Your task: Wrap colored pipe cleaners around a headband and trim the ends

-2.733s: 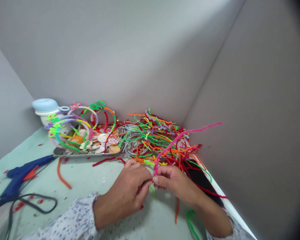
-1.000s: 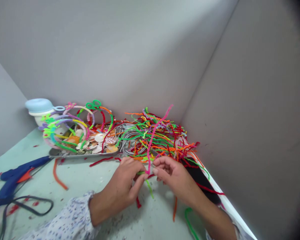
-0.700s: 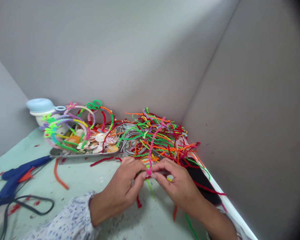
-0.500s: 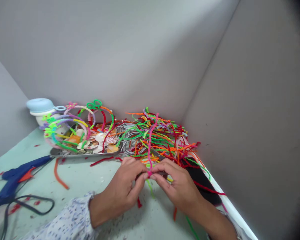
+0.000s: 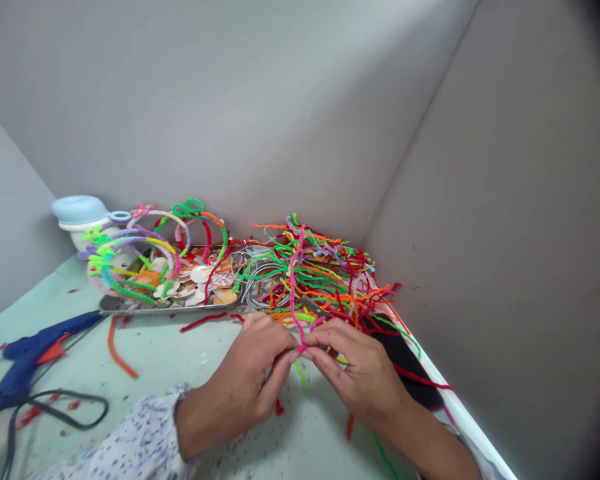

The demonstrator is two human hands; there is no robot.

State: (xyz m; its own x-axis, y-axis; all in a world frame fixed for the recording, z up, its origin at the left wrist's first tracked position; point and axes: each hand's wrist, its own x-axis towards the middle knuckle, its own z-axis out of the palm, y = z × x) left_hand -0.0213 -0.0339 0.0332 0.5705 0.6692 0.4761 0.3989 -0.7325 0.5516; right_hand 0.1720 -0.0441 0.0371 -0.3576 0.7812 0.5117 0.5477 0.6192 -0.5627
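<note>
The left hand (image 5: pixel 245 373) and the right hand (image 5: pixel 363 367) meet at the front centre of the work surface (image 5: pixel 160 363). Thumb and forefinger of each hand pinch the lower, bunched end of a pink chenille stem (image 5: pixel 293 287); the remaining fingers are curled, and their contents are largely hidden. The free length of the stem rises from the fingertips, slightly bowed, in front of a pile of mixed chenille stems (image 5: pixel 340 267).

A coil of silver wire (image 5: pixel 250 293) lies between this pile and a metal tray (image 5: pixel 175 309). The tray contains seashells (image 5: pixel 200 274); chenille-wrapped headbands (image 5: pixel 167 247) stand in and about it. A container with a light-blue lid (image 5: pixel 83 212) is positioned behind the headbands, at the left. A blue glue gun (image 5: pixel 55 337) lies at the near left, and a short orange chenille stem (image 5: pixel 117 350) lies between it and the left hand.
</note>
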